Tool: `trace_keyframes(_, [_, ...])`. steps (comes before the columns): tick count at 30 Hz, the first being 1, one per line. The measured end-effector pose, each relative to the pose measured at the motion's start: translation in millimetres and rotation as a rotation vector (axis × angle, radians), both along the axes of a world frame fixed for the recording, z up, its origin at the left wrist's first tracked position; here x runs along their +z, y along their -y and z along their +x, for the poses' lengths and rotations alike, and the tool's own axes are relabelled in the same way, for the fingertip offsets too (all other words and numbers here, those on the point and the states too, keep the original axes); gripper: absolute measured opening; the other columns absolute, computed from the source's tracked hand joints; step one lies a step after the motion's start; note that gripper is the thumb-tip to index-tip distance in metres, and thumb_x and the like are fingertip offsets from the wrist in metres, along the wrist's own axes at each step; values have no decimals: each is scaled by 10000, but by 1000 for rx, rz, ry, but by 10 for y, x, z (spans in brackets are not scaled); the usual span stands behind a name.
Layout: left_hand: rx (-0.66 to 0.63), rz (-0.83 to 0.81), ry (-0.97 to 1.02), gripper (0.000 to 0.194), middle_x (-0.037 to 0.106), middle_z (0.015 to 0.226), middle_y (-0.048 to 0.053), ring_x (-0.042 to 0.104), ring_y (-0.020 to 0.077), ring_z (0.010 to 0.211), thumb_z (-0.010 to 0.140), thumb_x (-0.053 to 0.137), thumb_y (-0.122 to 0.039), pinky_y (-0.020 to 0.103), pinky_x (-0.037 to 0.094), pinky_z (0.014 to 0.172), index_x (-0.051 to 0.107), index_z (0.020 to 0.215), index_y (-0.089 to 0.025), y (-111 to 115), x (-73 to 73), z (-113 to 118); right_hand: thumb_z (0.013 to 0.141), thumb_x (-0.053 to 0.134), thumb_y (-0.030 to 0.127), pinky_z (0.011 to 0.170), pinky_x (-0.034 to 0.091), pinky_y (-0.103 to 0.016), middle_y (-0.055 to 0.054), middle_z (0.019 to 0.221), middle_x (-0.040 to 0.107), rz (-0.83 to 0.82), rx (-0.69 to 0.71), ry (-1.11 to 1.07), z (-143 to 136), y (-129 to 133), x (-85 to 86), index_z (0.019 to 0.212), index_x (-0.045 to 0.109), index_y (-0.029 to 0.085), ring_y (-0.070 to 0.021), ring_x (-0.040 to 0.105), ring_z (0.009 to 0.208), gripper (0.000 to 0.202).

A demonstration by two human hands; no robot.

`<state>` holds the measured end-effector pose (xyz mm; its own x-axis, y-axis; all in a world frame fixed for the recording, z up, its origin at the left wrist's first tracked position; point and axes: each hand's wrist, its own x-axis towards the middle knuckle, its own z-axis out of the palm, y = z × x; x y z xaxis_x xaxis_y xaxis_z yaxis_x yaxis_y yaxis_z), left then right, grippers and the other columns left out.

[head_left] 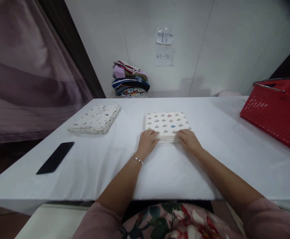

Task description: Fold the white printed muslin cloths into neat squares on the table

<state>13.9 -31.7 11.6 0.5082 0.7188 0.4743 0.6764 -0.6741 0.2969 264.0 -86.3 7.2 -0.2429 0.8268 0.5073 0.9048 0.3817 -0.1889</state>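
Observation:
A folded cream cloth with a grey, red and blue print (168, 122) lies flat near the middle of the white table. My left hand (147, 141) grips its near left corner, fingers on top and thumb at the front edge. At the near right corner, my right hand (189, 141) holds the cloth in the same way. A second folded cloth with small grey patterns (95, 119) lies to the left, touched by neither hand.
A dark flat phone-like object (55, 158) lies at the table's left side. On the right stands a red plastic basket (278, 113) with a metal handle. Behind the white table (169, 179) is a stack of folded fabrics (130, 79) by the wall.

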Motion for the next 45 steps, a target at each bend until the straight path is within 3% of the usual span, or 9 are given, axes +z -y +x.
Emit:
trace_keyframes(5, [-3,-27,-30,234,617,1043,33,509,206,1046,842,588,-212,381,362,931,641,1064,-266,-16,-29,7,923,407,230,865,411,-392,-102,1090,624,6,15,12,-143,-23,-83,1147,621,198,-244,529,987,312])
trace_keyframes(10, [-9,-31,-24,201,626,1025,25,516,201,1029,847,576,-194,378,367,923,655,1018,-267,-64,-91,-6,917,382,187,867,407,-404,-101,1116,611,6,33,21,-101,-1,-202,1190,596,205,-247,511,999,347])
trace_keyframes(14, [-6,-27,-27,206,618,1029,27,513,196,1031,848,571,-191,374,371,920,649,1023,-269,-45,-87,-1,884,404,166,886,399,-416,-104,1117,605,-9,19,0,-127,20,-141,1194,591,204,-251,505,1017,363])
trace_keyframes(19, [-12,13,-11,302,591,1108,38,483,208,1089,841,589,-227,389,348,957,590,1140,-268,16,-34,23,862,440,173,928,383,-411,-118,1155,579,-15,52,15,-364,-25,13,1179,586,176,-259,485,1069,350])
trace_keyframes(26, [-35,-79,-17,196,628,1000,39,519,204,1020,842,566,-168,394,360,922,654,995,-255,49,-28,32,863,413,132,884,420,-424,-118,1128,590,-21,103,39,-531,-72,-157,1176,577,181,-257,504,1020,357])
trace_keyframes(29, [-47,-89,56,171,632,986,35,527,193,1001,840,581,-198,377,371,916,661,980,-251,40,-32,20,853,426,134,898,428,-430,-112,1121,597,-15,109,12,-520,-66,-153,1162,585,185,-256,516,1026,351])
trace_keyframes(32, [38,-70,252,160,627,1007,38,523,184,1003,848,580,-264,359,389,916,658,982,-228,-7,-41,-16,848,450,166,922,432,-436,-120,1144,595,-14,127,-25,-556,-114,-29,1162,587,176,-258,523,1054,343])
trace_keyframes(38, [295,-234,571,207,587,1057,57,548,165,958,879,508,-285,327,442,869,607,1031,-186,-124,-145,-70,884,421,242,988,407,-450,-134,1241,570,13,188,-71,-742,-602,198,1176,593,158,-256,496,1165,349])
trace_keyframes(45, [414,-405,544,132,562,938,33,543,149,817,792,594,-233,298,442,773,552,908,-188,-131,-188,-46,866,419,221,1046,340,-455,-172,1361,478,-199,43,52,-983,-1525,277,1248,541,99,-287,389,1288,419])
